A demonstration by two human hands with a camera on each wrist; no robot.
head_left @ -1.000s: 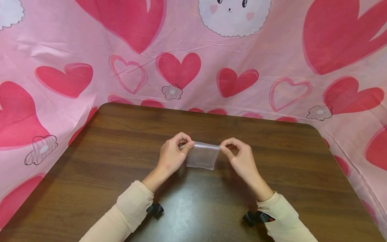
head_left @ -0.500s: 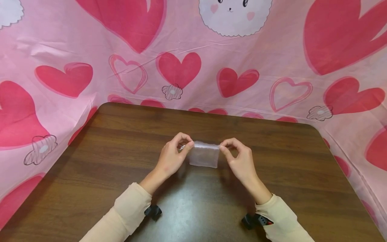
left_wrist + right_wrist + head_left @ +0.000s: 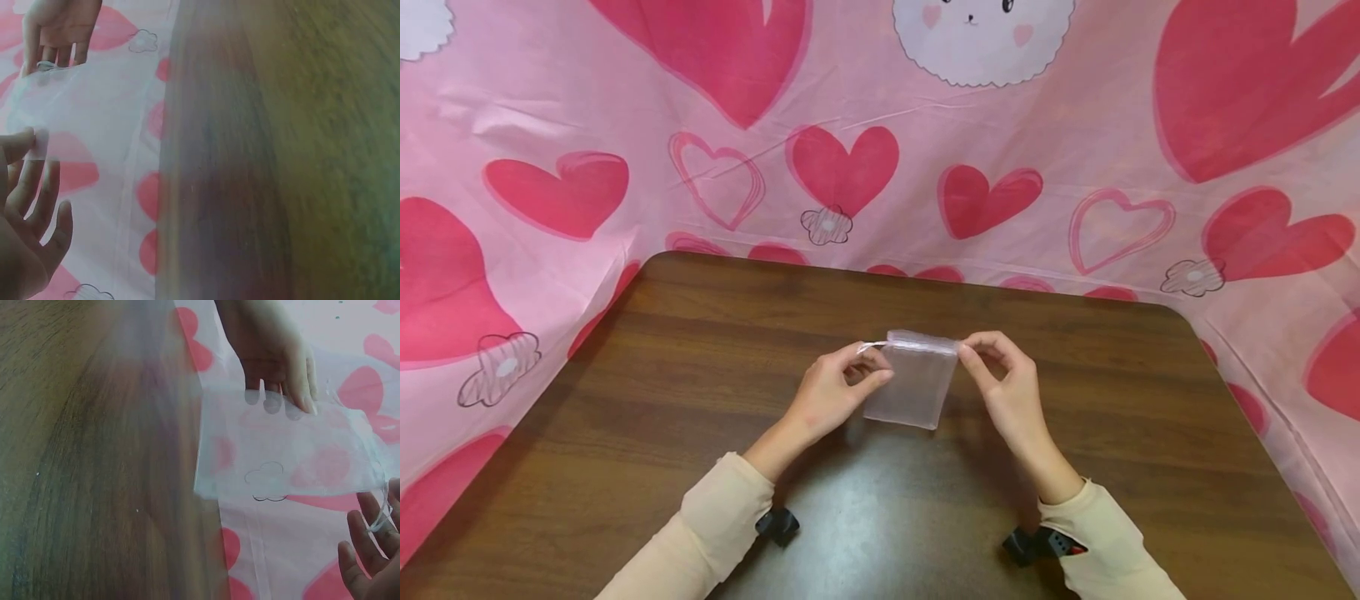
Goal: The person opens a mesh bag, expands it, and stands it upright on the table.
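From my end I see a spot screened off like a makeshift booth: a dark wood-grain table (image 3: 662, 375) with a pink sheet (image 3: 917, 208), printed with hearts (image 3: 846, 171) and flowers (image 3: 827, 225), rising behind it and along both sides, creases showing. The sheet hides what lies beyond, so I cannot tell whether this is a home or a studio.

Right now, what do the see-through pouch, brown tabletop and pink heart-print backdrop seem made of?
The small whitish rectangular pouch looks like organza or another sheer, faintly shiny fabric: what's behind shows through. The dark-brown tabletop looks like semi-gloss wood or laminate: streaky grain, pale glare. The pink heart-print backdrop may be slightly shiny cloth or plastic sheeting: creases catch light.
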